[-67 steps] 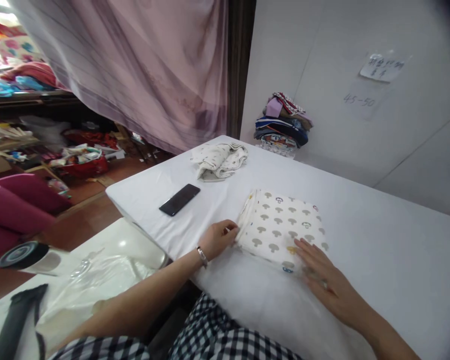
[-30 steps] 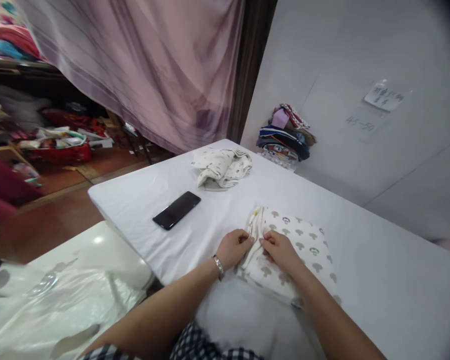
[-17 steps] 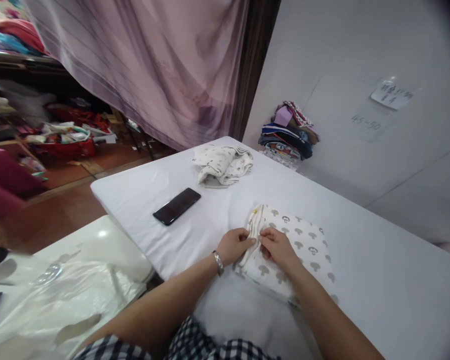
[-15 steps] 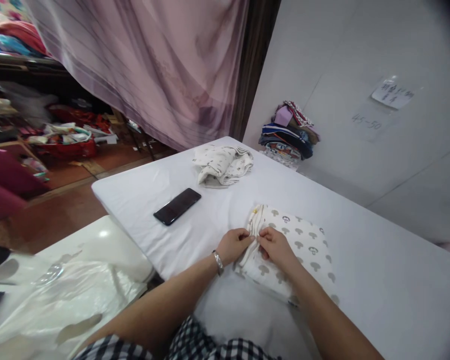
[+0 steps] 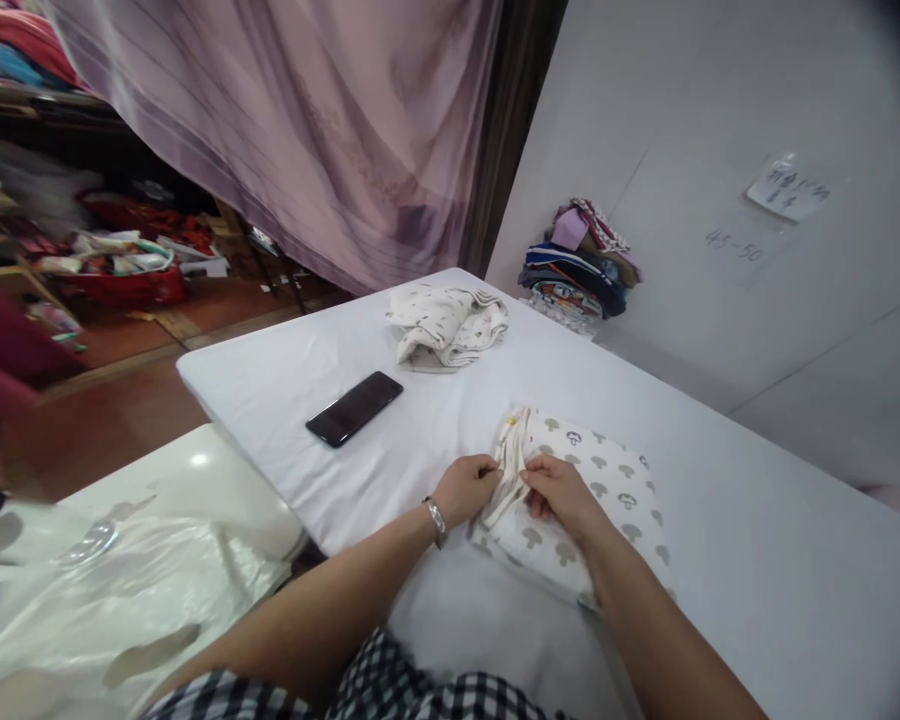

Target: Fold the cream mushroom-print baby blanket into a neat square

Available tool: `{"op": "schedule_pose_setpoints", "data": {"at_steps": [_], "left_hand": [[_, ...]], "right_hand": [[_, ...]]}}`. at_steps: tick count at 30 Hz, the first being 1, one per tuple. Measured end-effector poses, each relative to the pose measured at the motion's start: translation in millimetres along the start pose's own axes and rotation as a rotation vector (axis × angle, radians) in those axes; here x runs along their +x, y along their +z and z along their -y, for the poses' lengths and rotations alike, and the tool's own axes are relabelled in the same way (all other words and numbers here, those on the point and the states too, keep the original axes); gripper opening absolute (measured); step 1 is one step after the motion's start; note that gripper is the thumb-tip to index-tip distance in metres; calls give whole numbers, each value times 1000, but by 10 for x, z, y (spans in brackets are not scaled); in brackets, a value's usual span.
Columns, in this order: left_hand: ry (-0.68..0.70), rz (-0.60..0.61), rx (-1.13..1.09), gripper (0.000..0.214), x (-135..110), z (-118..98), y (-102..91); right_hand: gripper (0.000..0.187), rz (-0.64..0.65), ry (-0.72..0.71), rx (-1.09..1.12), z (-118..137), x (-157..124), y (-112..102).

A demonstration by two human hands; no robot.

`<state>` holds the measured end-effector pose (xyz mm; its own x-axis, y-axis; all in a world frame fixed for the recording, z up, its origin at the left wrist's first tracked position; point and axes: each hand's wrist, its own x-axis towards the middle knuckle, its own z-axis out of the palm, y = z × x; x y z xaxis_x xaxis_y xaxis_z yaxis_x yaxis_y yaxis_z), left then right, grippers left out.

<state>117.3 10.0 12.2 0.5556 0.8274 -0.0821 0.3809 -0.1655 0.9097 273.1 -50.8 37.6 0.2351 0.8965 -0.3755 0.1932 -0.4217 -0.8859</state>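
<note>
A folded white cloth [image 5: 607, 470] with grey-brown mushroom prints lies on the white table in front of me, its layered edge facing left. My left hand [image 5: 465, 490] is closed, thumb and fingers pinching that layered edge from the left. A silvery bracelet circles the left wrist. From the right, my right hand [image 5: 562, 495] reaches over the cloth with its thumb and forefinger pinched on the same edge, its other fingers curled under. Something clear, like plastic film, seems to show along the cloth's near edge. The fingers partly hide the layers between them.
A black phone [image 5: 355, 408] lies left of the cloth. Farther back sits a loosely folded white cloth with small prints [image 5: 446, 325]. Stacked fabrics [image 5: 577, 265] stand beyond the table [image 5: 757, 540] by the wall. A plastic-covered white surface [image 5: 157, 560] is at lower left.
My fingertips have moved slightly apart, the right hand shifting a little to the right. The layered edge between them looks more spread out. The phone and the other cloth stay where they were.
</note>
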Motion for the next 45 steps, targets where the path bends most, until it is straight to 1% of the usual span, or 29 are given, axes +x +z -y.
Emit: {"op": "schedule_pose_setpoints", "data": {"at_steps": [3, 6, 7, 9, 11, 12, 13, 15, 17, 20, 23, 25, 27, 30, 33, 36, 38, 41, 45], "left_hand": [[-7, -6, 10, 23, 0, 8, 5], [-17, -1, -20, 23, -6, 15, 2], [-22, -22, -26, 23, -11, 16, -2], [-2, -115, -7, 21, -33, 12, -16], [73, -219, 57, 23, -65, -3, -34], [127, -241, 94, 21, -82, -16, -42], [182, -235, 128, 19, -98, -32, -48], [257, -176, 192, 17, -115, -76, -52], [274, -106, 268, 20, -102, -132, -46], [209, -32, 396, 26, -34, -215, -26], [132, 14, 481, 32, 35, -274, 2], [98, 11, 494, 29, 50, -294, 20], [84, -40, 484, 23, 38, -299, 33], [135, -113, 480, 19, 0, -276, 44], [155, -69, 491, 15, -17, -231, 55], [109, -28, 466, 22, -6, -198, 63], [103, -13, 414, 21, 7, -195, 62], [75, -23, 238, 13, 38, -199, 55], [-58, -53, -28, 8, 104, -159, 61]], "right_hand": [[22, -15, -26, 95, -49, -47, -33], [22, -38, -43, 139, -56, -94, -32], [22, -44, -46, 145, -53, -107, -26], [22, -56, -50, 151, -49, -127, -14], [22, -65, -59, 150, -52, -145, -3], [22, -66, -65, 148, -55, -155, 1], [22, -67, -71, 144, -58, -167, 4], [22, -70, -87, 125, -62, -192, 9], [21, -86, -105, 89, -62, -216, 12], [19, -108, -136, 24, -63, -233, 15], [15, -125, -141, -31, -69, -225, 10], [15, -139, -131, -49, -73, -212, 2], [16, -150, -121, -44, -76, -202, -4], [17, -158, -123, 5, -81, -192, 0], [18, -163, -148, 69, -86, -190, 24], [20, -181, -174, 106, -90, -197, 52], [21, -189, -194, 112, -90, -207, 63], [23, -182, -222, 101, -85, -223, 67], [27, -177, -233, 52, -72, -229, 72]]}}
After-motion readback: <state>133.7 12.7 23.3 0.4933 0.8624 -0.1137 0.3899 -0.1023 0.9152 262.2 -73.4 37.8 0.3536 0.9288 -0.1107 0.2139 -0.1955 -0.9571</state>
